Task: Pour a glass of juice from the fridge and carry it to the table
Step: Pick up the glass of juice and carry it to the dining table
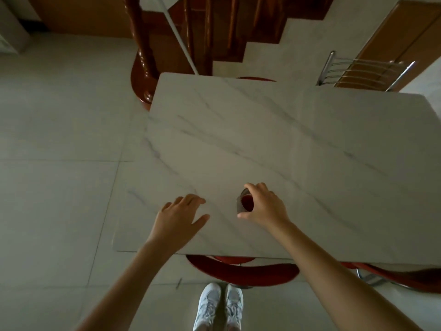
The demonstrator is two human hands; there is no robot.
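A small clear glass with dark red juice in it stands on the white marble-patterned table, near the front edge. My right hand comes at it from the right, fingers and thumb curled round its rim and side. My left hand lies a little to the left of the glass, fingers spread and relaxed over the tabletop, holding nothing.
A red chair is tucked under the table's near edge, by my white shoes. A metal-backed chair stands at the far right. A wooden staircase with a turned post rises behind the table. Pale floor tiles lie to the left.
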